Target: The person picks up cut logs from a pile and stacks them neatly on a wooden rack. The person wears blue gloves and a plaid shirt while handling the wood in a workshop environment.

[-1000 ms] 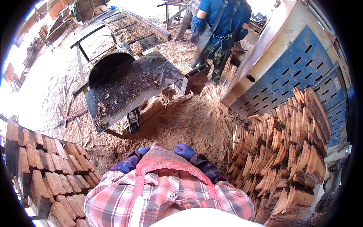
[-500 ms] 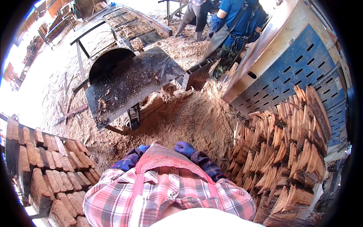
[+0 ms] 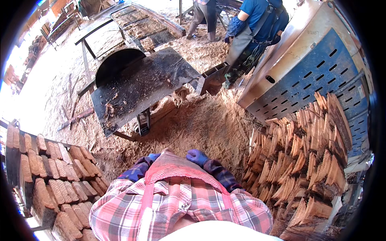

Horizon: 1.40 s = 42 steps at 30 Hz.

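My left hand (image 3: 154, 156), in a blue glove, rests by the left side of my red apron (image 3: 171, 166); the cloth covers most of it, so its fingers are hidden. On the apron's other side my right hand (image 3: 197, 156) is closed like a fist in a blue-purple glove. Nothing sticks out of that fist. Dark plaid sleeve covers run up both forearms. Ahead of my hands, apart from them, stands a dark metal saw table (image 3: 148, 88) dusted with wood bits, with a black half-round plate (image 3: 116, 66) rising at its far edge.
Stacked boards (image 3: 60, 180) stand to my left, a tall pile of rough wood pieces (image 3: 289, 168) to my right. Behind that pile is a blue slotted metal panel (image 3: 317, 76). Sawdust (image 3: 201, 124) covers the floor. One co-worker (image 3: 257, 24) in blue stands beyond the table, another person (image 3: 205, 20) farther back.
The co-worker in blue has straightened and shifted slightly, a gloved hand now hanging lower. The person behind has moved a little. My hands stay in the same place.
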Available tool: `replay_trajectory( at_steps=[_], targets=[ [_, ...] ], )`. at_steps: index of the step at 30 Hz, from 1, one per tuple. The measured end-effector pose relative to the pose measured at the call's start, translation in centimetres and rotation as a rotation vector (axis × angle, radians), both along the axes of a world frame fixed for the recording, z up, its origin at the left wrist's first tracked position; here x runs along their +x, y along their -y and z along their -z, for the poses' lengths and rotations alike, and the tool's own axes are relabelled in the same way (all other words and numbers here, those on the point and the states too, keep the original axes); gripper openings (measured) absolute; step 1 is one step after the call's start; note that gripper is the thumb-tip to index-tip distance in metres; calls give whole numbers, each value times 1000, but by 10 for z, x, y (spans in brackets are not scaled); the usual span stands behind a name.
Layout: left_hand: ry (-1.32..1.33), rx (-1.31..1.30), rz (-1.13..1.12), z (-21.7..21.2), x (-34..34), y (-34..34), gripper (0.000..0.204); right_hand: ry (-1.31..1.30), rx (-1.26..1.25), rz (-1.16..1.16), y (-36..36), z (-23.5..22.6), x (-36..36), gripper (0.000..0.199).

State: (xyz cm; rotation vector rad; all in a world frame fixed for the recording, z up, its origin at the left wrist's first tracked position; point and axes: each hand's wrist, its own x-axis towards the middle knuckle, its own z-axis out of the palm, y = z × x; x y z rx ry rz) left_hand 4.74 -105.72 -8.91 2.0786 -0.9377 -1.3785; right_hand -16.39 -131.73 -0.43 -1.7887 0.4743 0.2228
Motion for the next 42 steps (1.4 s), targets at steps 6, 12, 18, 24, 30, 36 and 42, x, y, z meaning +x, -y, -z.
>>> replay_trajectory(
  at_steps=[6,12,18,24,30,36,42],
  targets=[
    [-28,-4,-16,6,1,-5,35,-44,7,-13,-2,-4,4,50],
    [-23,-2,12,-3,5,-5,35,-69,-2,-9,-4,-2,6,54],
    [-18,-2,24,-6,11,-4,35,-86,49,36,-6,-11,11,53],
    [-7,-1,38,-8,16,0,35,-86,74,55,-5,-13,17,55],
    [10,-2,45,-10,20,3,34,-75,89,66,-3,-3,19,57],
    [18,2,43,-13,19,1,34,-75,103,53,-2,-14,21,57],
    [25,1,36,-15,17,0,34,-62,97,31,-1,-18,21,56]
  ],
)
